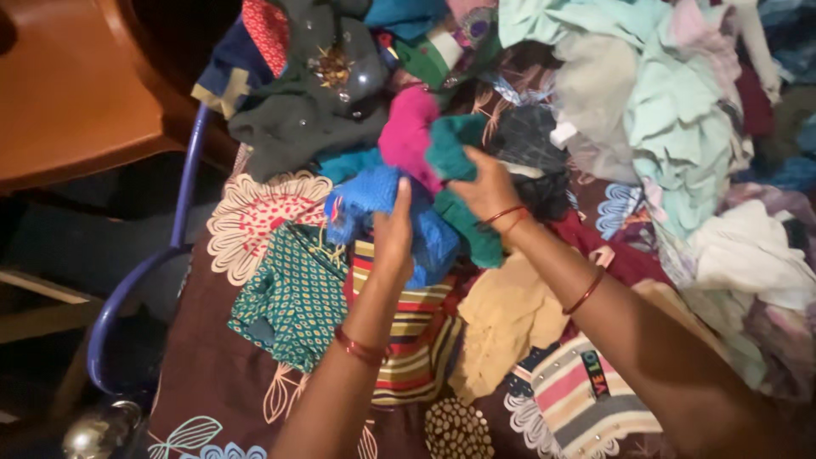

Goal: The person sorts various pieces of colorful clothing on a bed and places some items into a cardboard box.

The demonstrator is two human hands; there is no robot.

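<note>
A blue knitted garment (pixel 387 212) is gripped in the left hand (pixel 393 234) near the middle of the bed, while a teal knitted piece (pixel 455 174) is clutched by the right hand (pixel 489 189), both lifted clear for sorting. Heaped clothes (pixel 680 127) crowd the far edge; a brown patterned bedsheet (pixel 212 374) is left bare nearer.

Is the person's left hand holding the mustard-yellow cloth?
No: the left hand grips a blue knitted garment, while the mustard-yellow cloth lies untouched lower down beneath the right forearm.
</note>
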